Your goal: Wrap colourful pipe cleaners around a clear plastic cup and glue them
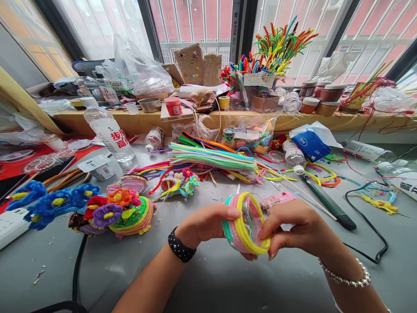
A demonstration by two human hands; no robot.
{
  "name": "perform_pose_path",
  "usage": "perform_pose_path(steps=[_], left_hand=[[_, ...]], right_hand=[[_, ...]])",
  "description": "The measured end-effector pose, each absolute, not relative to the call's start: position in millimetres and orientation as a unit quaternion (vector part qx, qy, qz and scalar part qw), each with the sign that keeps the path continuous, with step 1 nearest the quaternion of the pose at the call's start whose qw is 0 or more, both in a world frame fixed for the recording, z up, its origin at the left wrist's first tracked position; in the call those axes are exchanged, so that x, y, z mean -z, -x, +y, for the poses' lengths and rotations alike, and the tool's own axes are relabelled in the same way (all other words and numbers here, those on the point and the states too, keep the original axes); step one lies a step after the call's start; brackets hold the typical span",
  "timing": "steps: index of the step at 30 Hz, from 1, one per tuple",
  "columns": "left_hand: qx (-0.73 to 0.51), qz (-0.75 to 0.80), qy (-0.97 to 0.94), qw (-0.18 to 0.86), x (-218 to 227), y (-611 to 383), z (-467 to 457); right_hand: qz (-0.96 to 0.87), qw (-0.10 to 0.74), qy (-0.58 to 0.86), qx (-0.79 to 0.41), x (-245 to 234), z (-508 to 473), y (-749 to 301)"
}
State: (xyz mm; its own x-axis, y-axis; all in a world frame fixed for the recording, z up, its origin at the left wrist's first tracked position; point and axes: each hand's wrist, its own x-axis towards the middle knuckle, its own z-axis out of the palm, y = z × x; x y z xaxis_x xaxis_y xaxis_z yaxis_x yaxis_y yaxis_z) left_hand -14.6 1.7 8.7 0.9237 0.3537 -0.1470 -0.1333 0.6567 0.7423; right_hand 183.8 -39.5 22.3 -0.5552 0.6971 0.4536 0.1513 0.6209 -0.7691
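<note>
A clear plastic ring wrapped in green, pink and yellow pipe cleaners [245, 226] is held between both hands above the grey table [208, 278]. My left hand [205, 226], with a black wristband, grips its left side, thumb on top. On the ring's right side the fingers of my right hand [298, 230], which wears a bead bracelet, are pinched on the yellow outer coil. A bundle of loose pipe cleaners [211, 157] lies behind the hands.
Finished pipe-cleaner flowers [114, 211] and blue ones [48, 202] lie at the left. A black tool with a cord [329, 203] lies at the right. Water bottles [109, 132], a tissue pack [309, 143] and a cluttered wooden shelf [208, 119] stand behind.
</note>
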Motion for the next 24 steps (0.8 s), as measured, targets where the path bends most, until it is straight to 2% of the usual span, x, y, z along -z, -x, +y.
perform_pose_path(steps=[9, 18, 24], left_hand=[[-0.17, 0.076, -0.267, 0.946, 1, 0, 0], [-0.187, 0.054, -0.236, 0.952, 1, -2, 0], [-0.151, 0.076, -0.279, 0.945, 3, 1, 3]], right_hand=[[-0.673, 0.509, 0.333, -0.422, -16, -37, -181], [-0.657, 0.508, 0.351, -0.433, -16, -33, -178], [-0.688, 0.452, 0.348, -0.448, -13, -33, -185]])
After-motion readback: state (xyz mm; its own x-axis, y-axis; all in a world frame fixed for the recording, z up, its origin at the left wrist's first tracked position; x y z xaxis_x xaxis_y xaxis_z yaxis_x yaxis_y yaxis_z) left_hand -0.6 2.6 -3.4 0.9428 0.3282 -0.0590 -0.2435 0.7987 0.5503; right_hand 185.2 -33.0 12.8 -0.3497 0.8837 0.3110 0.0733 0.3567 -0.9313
